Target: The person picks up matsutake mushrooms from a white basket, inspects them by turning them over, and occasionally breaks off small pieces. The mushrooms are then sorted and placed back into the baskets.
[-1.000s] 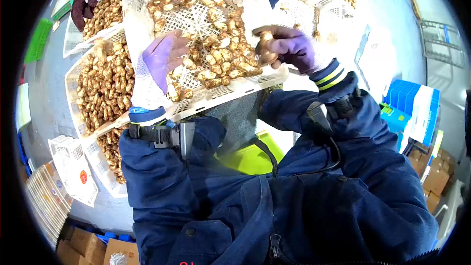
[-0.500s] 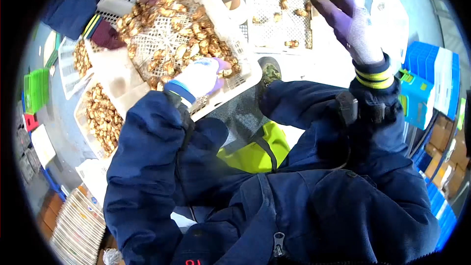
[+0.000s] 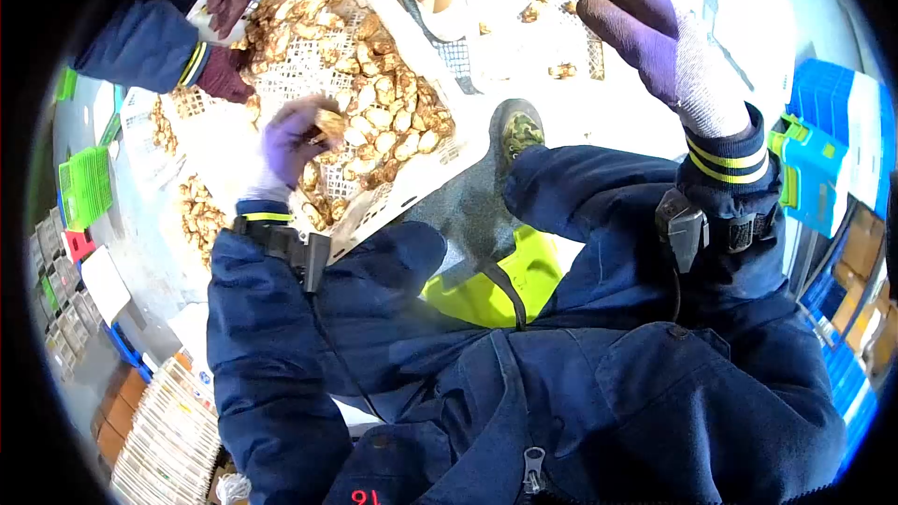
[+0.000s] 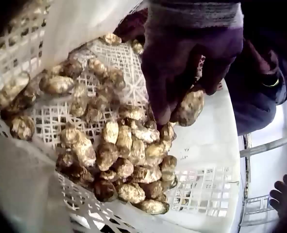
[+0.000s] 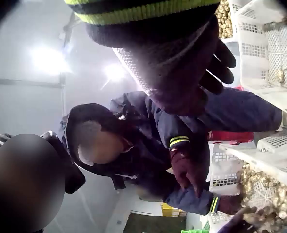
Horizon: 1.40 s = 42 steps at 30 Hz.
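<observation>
My left hand [image 3: 295,145], in a purple-palmed glove, pinches a stubby brown-and-cream mushroom [image 3: 327,126] over the near left side of a white perforated crate [image 3: 472,145]. In the left wrist view the mushroom [image 4: 189,108] hangs from the fingertips above many similar mushrooms [image 4: 129,160] on the crate's lattice floor. My right hand [image 3: 645,33], gloved alike, is raised at the upper right with fingers extended and nothing held. Below and beyond it lies a paler crate [image 3: 510,56] with several scattered mushrooms.
Another person's maroon-gloved hands [image 3: 224,73] are at the full crate's far left side. More mushrooms [image 3: 198,220] lie in a crate at the left. Green crates [image 3: 86,187] stand farther left, and blue crates [image 3: 828,131] at the right. A camouflage shoe [image 3: 520,128] is beside the crate's right corner.
My right hand, which held a mushroom a second ago, has let it go and moved up and right. My left hand reached toward the crate's near right side, then came back left with a mushroom.
</observation>
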### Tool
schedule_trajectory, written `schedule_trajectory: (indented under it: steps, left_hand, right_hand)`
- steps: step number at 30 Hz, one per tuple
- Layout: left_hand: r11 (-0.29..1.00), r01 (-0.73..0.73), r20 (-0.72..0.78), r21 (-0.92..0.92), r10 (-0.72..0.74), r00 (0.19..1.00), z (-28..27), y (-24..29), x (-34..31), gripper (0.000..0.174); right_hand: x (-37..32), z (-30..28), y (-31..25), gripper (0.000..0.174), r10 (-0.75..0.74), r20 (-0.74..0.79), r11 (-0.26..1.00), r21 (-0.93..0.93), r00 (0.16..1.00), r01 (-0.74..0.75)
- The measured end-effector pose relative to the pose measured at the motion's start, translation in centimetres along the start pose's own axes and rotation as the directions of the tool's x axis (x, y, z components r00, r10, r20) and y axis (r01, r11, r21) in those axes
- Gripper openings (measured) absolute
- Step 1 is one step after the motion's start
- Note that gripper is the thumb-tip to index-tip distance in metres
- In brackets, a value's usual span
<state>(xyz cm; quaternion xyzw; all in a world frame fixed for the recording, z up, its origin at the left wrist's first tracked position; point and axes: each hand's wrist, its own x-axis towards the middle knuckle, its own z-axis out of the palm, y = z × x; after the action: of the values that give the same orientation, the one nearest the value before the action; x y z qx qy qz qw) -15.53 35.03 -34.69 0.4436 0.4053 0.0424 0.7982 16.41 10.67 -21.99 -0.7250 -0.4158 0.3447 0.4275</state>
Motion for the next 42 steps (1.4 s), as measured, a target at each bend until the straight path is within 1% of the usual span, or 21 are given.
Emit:
schedule_trajectory:
  steps: [1,3,4,5,7,8,9,10,16,17,19,20,22,23,24,27,31,33,34,41,42]
  left_hand:
    - [0.983,-0.064,0.043,-0.175,0.072,0.996,0.4,1.1,-0.6,0.025]
    - [0.989,-0.124,-0.017,-0.081,0.123,0.992,-0.5,0.1,0.6,0.031]
    - [1.0,0.021,-0.071,-0.002,-0.021,0.997,0.4,0.7,1.5,0.03]
    - [0.914,-0.005,-0.045,0.405,0.025,0.999,3.3,2.2,1.4,0.031]
    - [0.591,0.042,-0.141,0.805,0.123,0.982,7.0,0.6,3.9,0.041]
    - [0.44,-0.045,-0.047,0.897,0.196,0.979,6.8,-1.5,5.6,0.048]
    - [0.27,-0.131,0.061,0.954,0.255,0.965,6.8,-3.2,7.1,0.055]
    - [0.043,-0.137,0.117,0.99,0.312,0.943,8.2,-3.5,7.8,0.06]
    - [0.088,-0.188,0.169,0.978,0.186,0.968,8.5,-3.3,7.0,0.041]
    - [0.141,-0.105,0.114,0.984,-0.061,0.992,9.1,-1.7,6.4,0.05]
    - [0.178,-0.178,0.19,0.968,-0.051,0.98,9.4,-2.0,4.8,0.059]
    - [-0.054,-0.585,0.551,0.809,0.414,0.724,5.6,-7.3,6.5,0.066]
    - [0.232,-0.32,0.301,0.919,0.116,0.947,6.2,-4.1,4.9,0.063]
    - [0.331,-0.149,0.18,0.932,-0.063,0.982,6.7,-2.1,4.2,0.062]
    - [0.687,0.074,0.128,0.723,-0.238,0.963,6.3,-1.0,3.7,0.061]
    - [0.983,0.073,0.259,0.166,-0.115,0.959,6.3,1.7,-0.1,0.061]
    - [0.975,0.002,0.321,-0.224,0.071,0.944,6.6,3.7,-5.0,0.067]
    - [0.939,-0.038,0.258,-0.341,0.132,0.957,7.1,3.7,-7.0,0.063]
    - [0.933,-0.09,0.217,-0.348,0.173,0.961,6.5,3.2,-7.1,0.062]
    - [0.891,-0.356,-0.053,-0.283,0.356,0.933,4.4,1.0,-8.5,0.037]
    - [0.888,-0.371,-0.073,-0.273,0.366,0.928,3.9,0.9,-8.6,0.032]
  right_hand:
    - [0.1,0.3,-0.1,0.039,-0.008,0.006,1.0,-0.005,1.0,0.008]
    - [0.5,1.1,-0.1,0.039,-0.02,0.013,1.0,-0.016,1.0,0.021]
    - [1.0,1.3,-0.1,0.039,0.041,0.037,0.998,-0.058,0.998,-0.039]
    - [1.4,1.5,-0.2,0.039,0.036,0.052,0.994,-0.108,0.998,-0.03]
    - [1.7,2.0,0.0,0.04,0.037,0.078,0.978,-0.207,0.996,-0.02]
    - [1.9,2.3,0.1,0.04,0.027,0.088,0.986,-0.169,0.996,-0.011]
    - [2.2,2.9,1.5,0.039,-0.137,-0.003,0.969,-0.21,0.991,0.134]
    - [2.2,2.9,0.8,0.039,-0.081,0.012,0.982,-0.169,0.997,0.082]
    - [2.5,3.5,-0.1,0.036,-0.089,0.033,0.969,-0.23,0.996,0.094]
    - [2.5,3.6,-0.3,0.036,-0.085,0.034,0.965,-0.245,0.996,0.09]
    - [2.5,3.6,-0.5,0.036,-0.1,0.03,0.953,-0.285,0.995,0.104]
    - [2.4,3.7,-0.6,0.036,-0.105,0.028,0.946,-0.304,0.994,0.109]
    - [2.5,3.9,-0.8,0.036,-0.12,0.04,0.94,-0.317,0.992,0.127]
    - [2.6,4.0,-0.7,0.035,-0.127,0.046,0.94,-0.315,0.991,0.135]
    - [2.6,4.2,-0.6,0.035,-0.129,0.053,0.941,-0.308,0.99,0.139]
    - [2.9,4.7,-0.3,0.035,-0.143,0.061,0.956,-0.251,0.988,0.154]
    - [3.3,5.9,-1.6,0.034,-0.196,0.1,0.929,-0.299,0.975,0.217]
    - [3.3,6.4,-2.8,0.034,-0.01,0.163,0.948,-0.312,0.987,0.061]
    - [3.2,6.7,-3.4,0.034,0.089,0.192,0.946,-0.325,0.977,-0.022]
    - [4.4,9.0,-2.8,0.035,0.005,0.274,0.963,-0.26,0.962,0.069]
    - [4.5,9.5,-3.7,0.033,0.024,0.251,0.922,-0.379,0.968,0.075]
